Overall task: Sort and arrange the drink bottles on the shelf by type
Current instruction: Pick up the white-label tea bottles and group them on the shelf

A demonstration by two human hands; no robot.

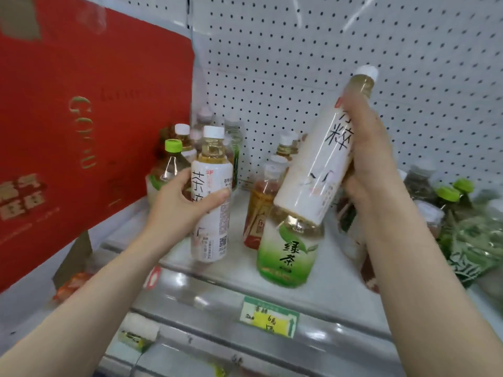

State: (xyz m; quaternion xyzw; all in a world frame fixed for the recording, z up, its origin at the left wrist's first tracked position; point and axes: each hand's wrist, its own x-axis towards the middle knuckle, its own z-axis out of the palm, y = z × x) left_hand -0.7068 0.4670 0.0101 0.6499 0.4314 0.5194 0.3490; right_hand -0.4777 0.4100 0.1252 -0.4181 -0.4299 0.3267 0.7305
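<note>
The person's left hand is wrapped around an upright white-labelled plastic tea bottle with a white cap, held near the front edge of the white metal shelf. The right hand is clamped on a second, matching white-labelled bottle, tilted with its cap up toward the pegboard back wall. A green-labelled green tea bottle stands at the shelf's front edge below it, a red cardboard box at the left end.

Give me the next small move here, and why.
Probably bring the tilted white-label bottle in the right hand down beside the matching upright one in the left hand: the labels look the same, so they belong together on the shelf.
</note>
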